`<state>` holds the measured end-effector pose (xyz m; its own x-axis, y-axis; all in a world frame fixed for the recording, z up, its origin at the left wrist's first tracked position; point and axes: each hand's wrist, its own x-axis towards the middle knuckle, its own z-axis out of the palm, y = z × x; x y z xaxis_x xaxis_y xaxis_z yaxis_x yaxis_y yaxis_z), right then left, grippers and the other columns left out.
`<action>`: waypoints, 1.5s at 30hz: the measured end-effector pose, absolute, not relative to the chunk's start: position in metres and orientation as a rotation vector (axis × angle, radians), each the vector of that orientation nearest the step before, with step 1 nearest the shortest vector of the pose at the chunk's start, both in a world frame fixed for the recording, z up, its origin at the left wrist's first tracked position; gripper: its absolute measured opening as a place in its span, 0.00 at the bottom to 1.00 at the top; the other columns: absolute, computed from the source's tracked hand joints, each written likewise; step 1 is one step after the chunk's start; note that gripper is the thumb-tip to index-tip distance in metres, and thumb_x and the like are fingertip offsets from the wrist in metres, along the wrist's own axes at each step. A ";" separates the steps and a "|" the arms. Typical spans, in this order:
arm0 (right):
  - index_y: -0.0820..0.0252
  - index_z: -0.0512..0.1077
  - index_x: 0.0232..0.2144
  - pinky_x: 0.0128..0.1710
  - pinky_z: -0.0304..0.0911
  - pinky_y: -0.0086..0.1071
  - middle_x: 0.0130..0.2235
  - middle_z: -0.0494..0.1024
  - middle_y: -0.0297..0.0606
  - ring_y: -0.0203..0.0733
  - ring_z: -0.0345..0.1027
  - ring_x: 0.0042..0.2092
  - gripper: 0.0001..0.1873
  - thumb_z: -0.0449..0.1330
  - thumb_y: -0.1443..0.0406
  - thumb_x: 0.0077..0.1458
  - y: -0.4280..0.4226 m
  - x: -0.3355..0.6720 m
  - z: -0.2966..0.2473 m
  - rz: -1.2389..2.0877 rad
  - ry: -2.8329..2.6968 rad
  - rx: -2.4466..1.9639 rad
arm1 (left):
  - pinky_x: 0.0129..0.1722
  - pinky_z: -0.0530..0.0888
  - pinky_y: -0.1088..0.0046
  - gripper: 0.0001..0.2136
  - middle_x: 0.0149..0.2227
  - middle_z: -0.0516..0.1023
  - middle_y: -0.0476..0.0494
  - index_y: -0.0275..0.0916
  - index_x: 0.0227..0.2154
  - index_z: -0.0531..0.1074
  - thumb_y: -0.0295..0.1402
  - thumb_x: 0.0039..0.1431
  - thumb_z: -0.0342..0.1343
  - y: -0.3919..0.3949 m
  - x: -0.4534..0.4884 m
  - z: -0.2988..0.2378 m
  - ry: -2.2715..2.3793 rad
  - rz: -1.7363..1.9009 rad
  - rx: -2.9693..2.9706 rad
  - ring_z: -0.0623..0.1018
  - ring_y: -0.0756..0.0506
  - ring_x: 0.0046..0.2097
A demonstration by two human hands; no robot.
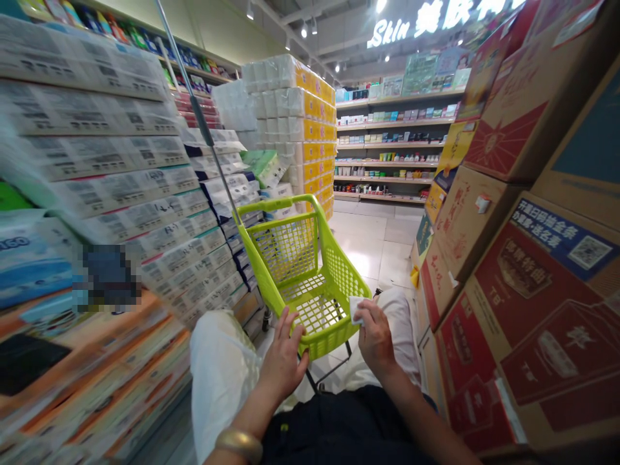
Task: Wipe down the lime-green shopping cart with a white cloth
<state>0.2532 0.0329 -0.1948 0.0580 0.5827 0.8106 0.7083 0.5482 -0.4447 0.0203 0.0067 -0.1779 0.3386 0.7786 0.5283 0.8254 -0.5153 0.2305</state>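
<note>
Hands apart, left hand (283,361) resting on the rim of a lime-green shopping cart (290,258), right hand (375,339) pinching a white paper slip (356,309), cardboard cartons (513,278) stacked to the right, wrapped tissue packs (116,168) to the left

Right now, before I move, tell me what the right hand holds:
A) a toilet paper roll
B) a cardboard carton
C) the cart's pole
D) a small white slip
D: the right hand pinches the small white slip above the lime-green shopping cart.
</note>
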 end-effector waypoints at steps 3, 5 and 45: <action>0.56 0.71 0.33 0.56 0.64 0.45 0.47 0.78 0.41 0.44 0.68 0.56 0.17 0.47 0.79 0.56 0.027 0.237 -0.201 -0.052 -1.729 -0.959 | 0.61 0.67 0.45 0.14 0.60 0.62 0.35 0.41 0.43 0.64 0.23 0.53 0.51 0.007 0.021 -0.179 -1.502 -0.934 -2.501 0.51 0.33 0.70; 0.57 0.71 0.36 0.58 0.64 0.45 0.47 0.80 0.40 0.43 0.69 0.56 0.18 0.46 0.79 0.58 0.025 0.227 -0.202 -0.025 -1.833 -0.854 | 0.62 0.67 0.45 0.15 0.60 0.62 0.34 0.41 0.43 0.63 0.23 0.53 0.51 0.008 0.021 -0.180 -1.498 -0.940 -2.498 0.51 0.32 0.70; 0.55 0.76 0.47 0.58 0.64 0.49 0.45 0.80 0.42 0.47 0.70 0.52 0.25 0.49 0.78 0.54 0.042 0.254 -0.200 -0.055 -1.694 -1.014 | 0.61 0.68 0.48 0.13 0.61 0.62 0.35 0.41 0.42 0.65 0.23 0.52 0.51 0.005 0.024 -0.176 -1.546 -0.873 -2.501 0.53 0.32 0.69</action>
<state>0.2537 0.0420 -0.2002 -0.0262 0.5879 0.8085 0.6389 0.6319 -0.4388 0.0243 0.0051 -0.1757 0.3307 0.7995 0.5013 0.8421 -0.4898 0.2257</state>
